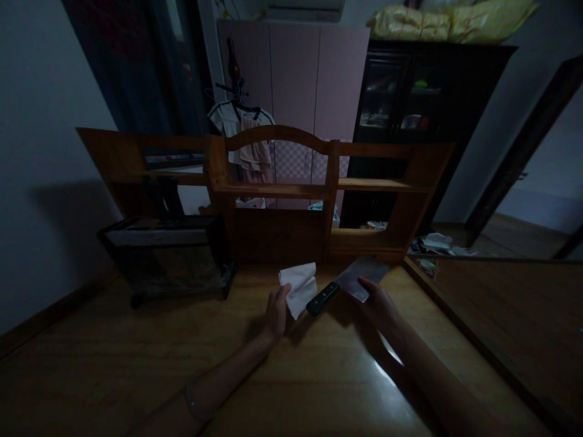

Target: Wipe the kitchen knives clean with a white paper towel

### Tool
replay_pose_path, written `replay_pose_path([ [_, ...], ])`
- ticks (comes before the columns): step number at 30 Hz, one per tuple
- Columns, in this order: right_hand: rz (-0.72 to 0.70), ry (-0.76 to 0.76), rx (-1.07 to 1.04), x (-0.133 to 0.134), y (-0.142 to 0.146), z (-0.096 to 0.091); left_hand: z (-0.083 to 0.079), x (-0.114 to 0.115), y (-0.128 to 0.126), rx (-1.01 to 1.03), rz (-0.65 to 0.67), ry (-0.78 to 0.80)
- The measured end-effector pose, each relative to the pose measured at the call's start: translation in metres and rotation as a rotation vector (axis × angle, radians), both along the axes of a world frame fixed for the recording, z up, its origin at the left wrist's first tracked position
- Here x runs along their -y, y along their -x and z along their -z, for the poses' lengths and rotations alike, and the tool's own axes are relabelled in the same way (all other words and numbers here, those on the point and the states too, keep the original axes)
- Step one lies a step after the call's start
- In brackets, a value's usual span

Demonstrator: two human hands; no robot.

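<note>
A folded white cloth or tissue [299, 287] is pinched in my left hand [276, 308], thumb over its near edge. My right hand [377, 301] grips a cleaver by its broad grey blade [359, 276], the thumb lying on the flat side. The cleaver's black riveted handle [322, 298] points down and left toward the cloth, with a small gap between them. Both things are held above the wooden desk top [273, 388]. The fingers beneath the blade are hidden.
A wooden shelf unit [273, 189] rises at the back of the desk. At its left stands a dark glass-fronted box [170, 261] like a small tank. A wooden panel [510, 303] with a raised edge lies to the right. Behind are a pink wardrobe [295, 85] and a dark cabinet [455, 103].
</note>
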State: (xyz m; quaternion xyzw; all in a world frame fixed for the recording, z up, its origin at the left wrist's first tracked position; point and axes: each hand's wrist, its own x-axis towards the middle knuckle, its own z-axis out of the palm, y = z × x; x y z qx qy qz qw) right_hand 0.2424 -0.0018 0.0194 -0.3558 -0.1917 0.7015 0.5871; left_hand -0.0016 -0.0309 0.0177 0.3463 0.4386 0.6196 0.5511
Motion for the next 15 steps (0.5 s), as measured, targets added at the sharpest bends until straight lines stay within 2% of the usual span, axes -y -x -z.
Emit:
replay_pose_path([
  [1,-0.019,0.002,0.002,0.001,0.003,-0.001,-0.001,0.003,-0.001,-0.117,-0.027,-0.041],
  [3,-0.056,-0.013,0.006,0.004,0.010,-0.002,-0.001,0.009,-0.004,-0.259,0.034,-0.093],
  [8,-0.122,-0.029,0.013,0.009,0.020,-0.006,-0.010,0.022,-0.010,-0.266,0.382,-0.190],
  [15,-0.088,0.031,0.046,0.008,0.016,-0.002,-0.041,0.032,-0.012,-0.381,0.604,-0.466],
])
